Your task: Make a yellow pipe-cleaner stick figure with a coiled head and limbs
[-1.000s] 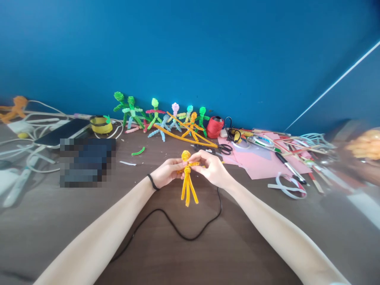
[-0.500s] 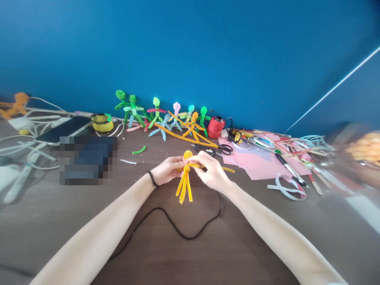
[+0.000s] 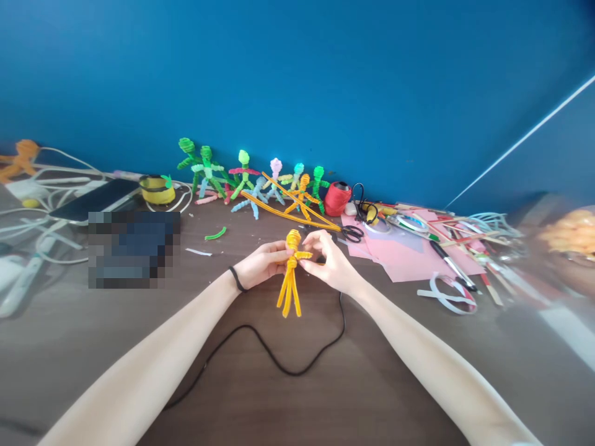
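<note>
Orange pipe-cleaner figure point(image 3: 290, 272) sits between both hands, held above the brown table point(image 3: 297, 396), centre of view. Long axis runs approx. vertical: coiled head up top, loose leg strands hanging down toward the person. Left hand point(image 3: 260, 265) pinches the body from the left, just under the head. Right hand point(image 3: 331, 263) comes in from the right w/ fingertips gripping a short side strand (the arm stub) at neck height. Both hands equally near, touching it. Black cable point(image 3: 279, 359) curves on the table below; scissors point(image 3: 346, 233) lie just beyond the right hand.
</note>
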`<act>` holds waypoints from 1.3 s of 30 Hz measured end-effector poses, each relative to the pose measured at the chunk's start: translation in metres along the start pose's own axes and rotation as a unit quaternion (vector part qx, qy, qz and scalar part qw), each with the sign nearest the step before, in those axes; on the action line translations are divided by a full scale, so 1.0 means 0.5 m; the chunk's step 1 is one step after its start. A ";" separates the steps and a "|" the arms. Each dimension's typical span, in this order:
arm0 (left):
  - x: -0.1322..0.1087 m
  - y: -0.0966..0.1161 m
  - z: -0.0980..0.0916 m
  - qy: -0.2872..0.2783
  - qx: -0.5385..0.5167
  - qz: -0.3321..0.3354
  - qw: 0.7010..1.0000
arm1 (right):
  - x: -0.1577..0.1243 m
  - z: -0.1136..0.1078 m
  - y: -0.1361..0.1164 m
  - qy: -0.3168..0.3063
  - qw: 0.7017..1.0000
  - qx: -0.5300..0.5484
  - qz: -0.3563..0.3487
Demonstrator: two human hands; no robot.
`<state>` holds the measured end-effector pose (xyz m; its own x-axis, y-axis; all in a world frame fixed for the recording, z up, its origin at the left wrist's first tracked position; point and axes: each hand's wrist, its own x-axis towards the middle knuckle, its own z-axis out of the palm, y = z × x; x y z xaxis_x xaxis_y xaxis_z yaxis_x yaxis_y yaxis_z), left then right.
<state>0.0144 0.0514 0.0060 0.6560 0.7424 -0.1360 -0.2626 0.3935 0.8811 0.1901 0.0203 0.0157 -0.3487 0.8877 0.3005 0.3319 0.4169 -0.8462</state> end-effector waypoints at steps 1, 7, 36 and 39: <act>0.000 -0.001 -0.001 -0.002 0.003 0.002 1.000 | 0.002 -0.007 0.000 -0.039 0.999 0.022 0.028; -0.002 0.000 0.005 -0.016 0.021 0.012 1.000 | 0.012 -0.048 -0.009 -0.170 0.975 0.072 0.125; 0.000 -0.012 0.044 0.099 0.131 0.005 0.986 | -0.001 -0.031 -0.045 -0.033 0.986 -0.093 0.133; 0.001 -0.015 0.043 0.125 0.110 0.015 0.986 | -0.004 -0.022 -0.052 0.005 0.988 -0.128 0.087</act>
<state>0.0318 0.0370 0.0090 0.4483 0.8733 -0.1906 -0.1012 0.2614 0.9599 0.1916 0.0097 0.0419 -0.2583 0.9516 0.1665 0.5977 0.2928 -0.7464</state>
